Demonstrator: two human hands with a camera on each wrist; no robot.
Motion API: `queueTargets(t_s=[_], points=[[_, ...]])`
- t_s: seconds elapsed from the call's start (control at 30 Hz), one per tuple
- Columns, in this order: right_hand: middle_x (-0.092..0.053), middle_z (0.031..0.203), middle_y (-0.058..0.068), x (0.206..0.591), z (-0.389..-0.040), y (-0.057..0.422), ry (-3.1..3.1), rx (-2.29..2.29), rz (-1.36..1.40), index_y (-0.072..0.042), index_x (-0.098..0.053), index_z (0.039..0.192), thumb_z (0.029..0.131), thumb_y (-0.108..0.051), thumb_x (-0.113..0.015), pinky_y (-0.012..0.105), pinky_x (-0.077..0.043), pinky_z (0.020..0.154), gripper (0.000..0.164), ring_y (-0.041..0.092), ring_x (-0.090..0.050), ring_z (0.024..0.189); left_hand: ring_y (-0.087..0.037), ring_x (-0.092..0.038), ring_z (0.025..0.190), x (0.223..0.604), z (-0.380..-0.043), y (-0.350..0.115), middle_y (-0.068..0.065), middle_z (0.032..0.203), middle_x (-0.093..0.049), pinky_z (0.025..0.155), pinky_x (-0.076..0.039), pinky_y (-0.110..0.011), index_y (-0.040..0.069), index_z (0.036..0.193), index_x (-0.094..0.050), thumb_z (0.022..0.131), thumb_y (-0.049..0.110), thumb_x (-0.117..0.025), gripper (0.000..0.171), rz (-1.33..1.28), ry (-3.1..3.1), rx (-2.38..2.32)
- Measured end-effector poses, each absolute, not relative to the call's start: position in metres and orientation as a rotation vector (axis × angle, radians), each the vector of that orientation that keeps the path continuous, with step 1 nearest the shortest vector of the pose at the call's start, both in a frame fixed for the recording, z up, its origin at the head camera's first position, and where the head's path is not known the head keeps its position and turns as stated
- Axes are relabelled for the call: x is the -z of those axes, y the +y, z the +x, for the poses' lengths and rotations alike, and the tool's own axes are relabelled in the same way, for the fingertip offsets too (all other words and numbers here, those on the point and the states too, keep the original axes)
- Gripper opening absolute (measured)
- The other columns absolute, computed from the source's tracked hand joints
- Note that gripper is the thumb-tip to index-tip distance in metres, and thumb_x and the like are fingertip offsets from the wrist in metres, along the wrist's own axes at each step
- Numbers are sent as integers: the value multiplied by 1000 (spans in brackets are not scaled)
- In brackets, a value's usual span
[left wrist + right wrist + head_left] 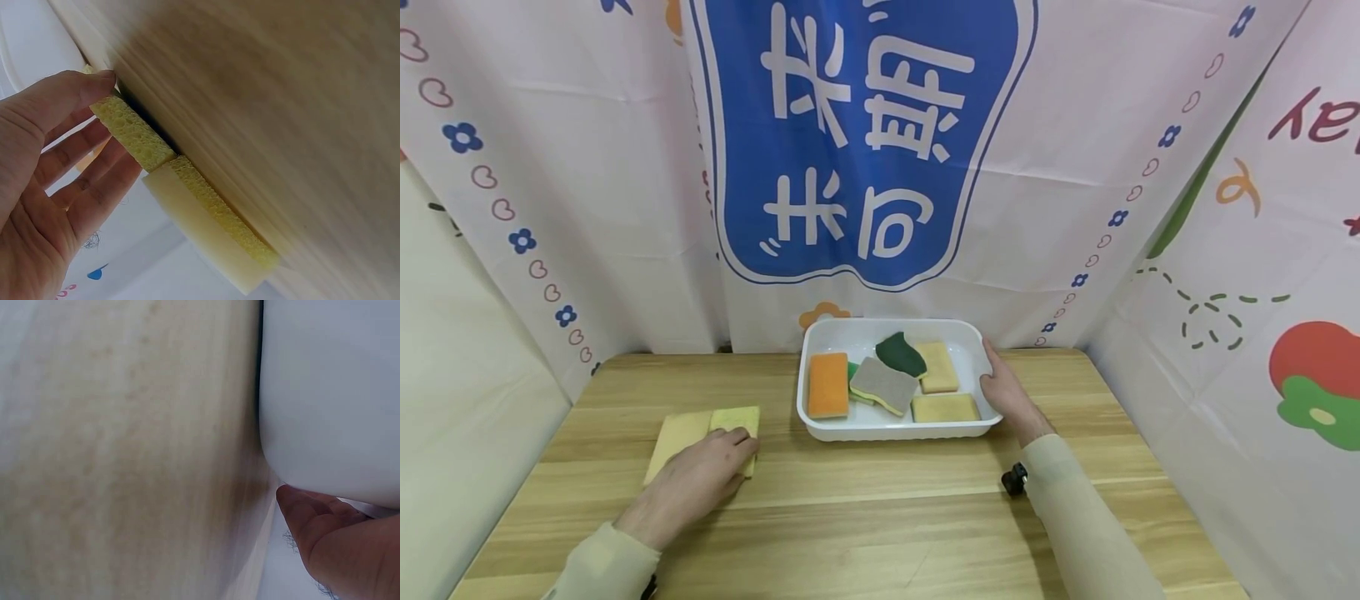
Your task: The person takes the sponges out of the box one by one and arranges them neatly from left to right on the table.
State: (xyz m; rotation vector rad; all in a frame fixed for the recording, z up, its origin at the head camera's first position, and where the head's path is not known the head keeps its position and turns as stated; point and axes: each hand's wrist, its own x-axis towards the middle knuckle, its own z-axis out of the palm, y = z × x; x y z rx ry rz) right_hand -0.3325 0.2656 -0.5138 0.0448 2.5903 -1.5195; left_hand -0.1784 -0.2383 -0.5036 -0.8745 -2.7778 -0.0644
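Observation:
My left hand (703, 471) grips a light-yellow sponge (737, 418) on the table at the left. In the left wrist view, the thumb lies on one end of this porous sponge and the fingers reach behind it. Against it lies a second sponge (679, 435), with a pale smooth layer over a yellow porous one. My right hand (1009, 398) holds the right side of a white tray (895, 433), thumb at the rim. Inside are an orange sponge (828, 385), a grey-topped sponge (883, 385), a dark green piece (901, 354) and two yellowish sponges (937, 367).
A wooden table (850, 533) carries everything. Behind it hangs a white curtain (1075, 150) with a blue printed panel (865, 167). Printed white cloth (1240, 367) also borders the right side. The tray stands near the table's back edge.

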Motion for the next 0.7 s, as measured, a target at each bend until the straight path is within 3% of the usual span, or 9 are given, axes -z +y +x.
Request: queueTargets(t_s=[0.17, 0.7], points=[[-4, 199, 17, 521, -338, 269, 2602, 1520, 40, -18, -5, 190, 113, 3, -35, 63, -1, 151, 85, 47, -7, 185, -21, -74, 92, 503, -178, -240, -1, 108, -77, 82, -70, -37, 10, 116, -80, 82, 3, -104, 42, -866, -2807, 71], [-2, 199, 19, 511, -332, 263, 2589, 1504, 67, -16, -2, 190, 112, 7, -36, 64, -6, 151, 87, 48, -7, 185, -22, -77, 101, 497, -174, -250, -2, 117, -79, 89, -72, -43, 11, 122, -82, 88, 13, -103, 40, -815, -2924, 137]])
